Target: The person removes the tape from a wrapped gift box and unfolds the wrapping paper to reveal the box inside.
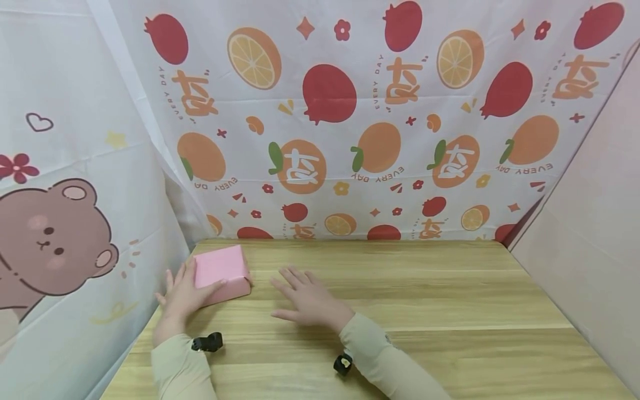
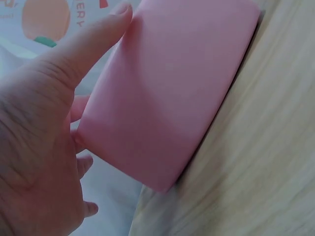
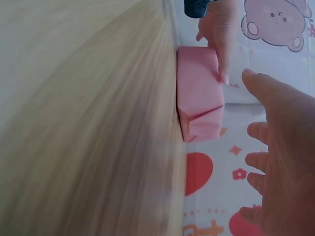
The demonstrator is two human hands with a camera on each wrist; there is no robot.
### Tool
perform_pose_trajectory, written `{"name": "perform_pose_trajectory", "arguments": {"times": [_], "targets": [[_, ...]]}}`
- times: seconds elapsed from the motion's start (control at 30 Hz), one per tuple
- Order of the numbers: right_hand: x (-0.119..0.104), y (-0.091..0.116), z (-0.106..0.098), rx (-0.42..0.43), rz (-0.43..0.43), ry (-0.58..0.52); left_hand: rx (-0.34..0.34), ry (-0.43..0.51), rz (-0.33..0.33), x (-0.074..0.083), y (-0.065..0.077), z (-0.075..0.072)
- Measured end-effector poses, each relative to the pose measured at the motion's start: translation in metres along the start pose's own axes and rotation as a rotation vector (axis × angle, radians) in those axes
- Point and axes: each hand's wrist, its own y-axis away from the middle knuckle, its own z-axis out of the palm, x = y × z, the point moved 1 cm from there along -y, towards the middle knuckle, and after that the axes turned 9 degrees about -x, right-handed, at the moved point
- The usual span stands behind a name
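Note:
A pink wrapped box [image 1: 220, 268] lies at the back left of the wooden table, with a folded flap showing on its end [image 3: 204, 125]. My left hand [image 1: 182, 297] is at its left side, thumb [image 2: 101, 42] laid along the upper edge. The other fingers of that hand are spread along the far side, partly hidden by the box in the left wrist view. To the right of the box, my right hand [image 1: 312, 300] hovers over the table, apart from it. Its fingers are spread and hold nothing.
The wooden table [image 1: 425, 311] extends to the right and front. Behind it hangs a white cloth [image 1: 345, 155] printed with fruit. Another cloth [image 1: 135, 205] with a bear print hangs close on the left, and a pale wall [image 1: 595, 222] borders the right.

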Motion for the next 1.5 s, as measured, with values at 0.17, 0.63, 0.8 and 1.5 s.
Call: {"name": "perform_pose_trajectory", "arguments": {"times": [0.17, 0.63, 0.8, 1.5], "targets": [[-0.012, -0.018, -0.005, -0.017, -0.007, -0.018, -0.01, 0.007, 0.001, -0.002, 0.0, 0.0], [-0.038, -0.063, 0.0, -0.036, -0.015, -0.043, -0.009, -0.002, 0.03, -0.004, 0.0, 0.002], [-0.046, -0.067, 0.001, -0.052, -0.001, -0.048, 0.014, -0.001, 0.047, -0.005, -0.001, 0.004], [-0.051, -0.069, 0.011, -0.023, 0.034, -0.035, 0.023, -0.022, 0.05, -0.004, -0.005, 0.009]]}}
